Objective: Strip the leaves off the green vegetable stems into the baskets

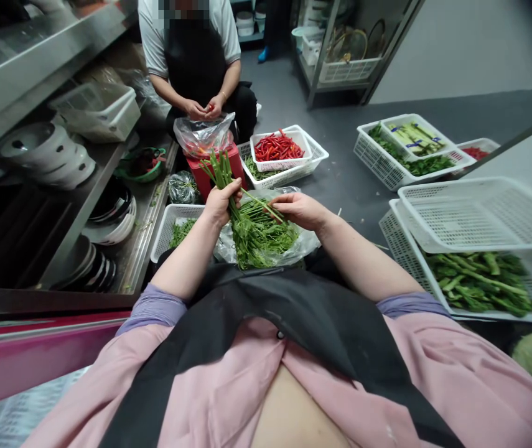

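A person's left hand (221,202) closes around the stems of a bunch of leafy greens (259,227), held just above a clear plastic bag (305,244); the right hand (299,210) is half open, its fingers resting on the stalks. A white plastic basket (434,267) of cut green stalks sits on the floor to the right; opposite, a co-worker's hands (203,110) hold a red chili near a basket of red chilies (277,149).

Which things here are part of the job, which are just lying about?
In use: left hand gripping green stems; right hand on them; plastic bag beneath.

Lying about: red chilies in a basket; bowls on a shelf; white basket of greens.
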`<action>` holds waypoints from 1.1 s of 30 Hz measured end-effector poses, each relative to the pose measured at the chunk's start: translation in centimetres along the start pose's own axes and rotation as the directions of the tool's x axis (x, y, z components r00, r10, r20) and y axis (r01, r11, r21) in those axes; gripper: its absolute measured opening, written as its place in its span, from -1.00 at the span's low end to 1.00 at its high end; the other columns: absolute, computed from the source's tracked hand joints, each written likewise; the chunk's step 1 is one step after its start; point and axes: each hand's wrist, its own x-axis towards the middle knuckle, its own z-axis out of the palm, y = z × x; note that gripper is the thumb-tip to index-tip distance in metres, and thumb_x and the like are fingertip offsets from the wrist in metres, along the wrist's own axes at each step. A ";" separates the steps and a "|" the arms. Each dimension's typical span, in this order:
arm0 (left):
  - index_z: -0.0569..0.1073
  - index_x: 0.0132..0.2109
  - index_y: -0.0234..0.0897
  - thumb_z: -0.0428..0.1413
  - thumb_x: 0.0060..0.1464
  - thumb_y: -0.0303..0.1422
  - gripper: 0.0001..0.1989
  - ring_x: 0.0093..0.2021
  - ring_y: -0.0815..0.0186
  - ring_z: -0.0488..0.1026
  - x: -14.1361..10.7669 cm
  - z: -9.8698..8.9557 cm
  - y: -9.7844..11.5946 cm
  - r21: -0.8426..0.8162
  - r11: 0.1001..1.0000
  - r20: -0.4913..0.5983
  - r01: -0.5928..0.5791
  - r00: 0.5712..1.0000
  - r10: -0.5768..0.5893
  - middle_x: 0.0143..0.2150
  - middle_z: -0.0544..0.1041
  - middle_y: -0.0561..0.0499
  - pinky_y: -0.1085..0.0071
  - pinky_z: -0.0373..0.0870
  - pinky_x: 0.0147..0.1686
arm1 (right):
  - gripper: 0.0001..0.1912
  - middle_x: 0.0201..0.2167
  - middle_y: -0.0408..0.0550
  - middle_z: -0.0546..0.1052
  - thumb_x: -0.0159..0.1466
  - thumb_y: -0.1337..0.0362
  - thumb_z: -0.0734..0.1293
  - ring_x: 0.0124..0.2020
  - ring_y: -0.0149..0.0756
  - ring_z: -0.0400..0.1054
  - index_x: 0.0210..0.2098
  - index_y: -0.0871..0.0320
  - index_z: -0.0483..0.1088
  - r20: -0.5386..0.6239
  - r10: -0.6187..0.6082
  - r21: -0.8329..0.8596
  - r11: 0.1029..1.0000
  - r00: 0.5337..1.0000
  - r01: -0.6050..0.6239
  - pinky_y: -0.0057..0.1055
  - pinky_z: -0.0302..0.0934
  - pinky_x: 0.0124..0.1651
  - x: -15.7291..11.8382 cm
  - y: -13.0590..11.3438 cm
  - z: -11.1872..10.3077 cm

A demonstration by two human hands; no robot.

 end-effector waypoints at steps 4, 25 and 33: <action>0.34 -0.44 -0.30 0.37 -0.28 -0.24 -0.62 -0.66 0.51 0.26 0.4 0.0 0.0 0.013 1.000 -0.011 -0.019 1.000 0.019 -0.64 0.36 0.14 0.57 0.08 -0.68 | -0.66 -0.43 -0.05 0.55 -0.01 0.18 0.52 -0.50 -0.48 0.33 -0.30 0.26 0.51 0.006 0.011 -0.017 1.000 1.000 -0.011 -0.52 0.20 -0.46 0.0 -0.3 0.0; 0.28 -0.48 -0.25 0.35 -0.22 -0.22 -0.62 -0.72 0.55 0.19 1.9 -1.1 0.7 -0.075 0.991 -0.188 -0.114 0.977 0.098 -0.67 0.36 0.18 0.56 0.01 -0.71 | -0.61 -0.66 -0.36 0.11 0.05 0.24 0.46 -0.66 -0.60 -0.14 -0.14 0.20 0.38 0.111 0.151 0.185 0.968 0.982 -0.170 -0.54 -0.20 -0.60 -2.4 1.6 -0.1; 0.28 -0.49 -0.24 0.34 -0.20 -0.24 -0.64 -0.74 0.55 0.16 1.9 -1.6 0.8 -0.067 0.994 -0.247 -0.086 0.967 0.067 -0.69 0.35 0.19 0.55 0.00 -0.72 | -0.68 -0.59 -0.24 0.32 0.03 0.18 0.45 -0.64 -0.57 0.02 -0.31 0.21 0.36 0.080 0.113 0.199 0.972 0.990 -0.127 -0.50 0.02 -0.58 -2.5 2.5 0.0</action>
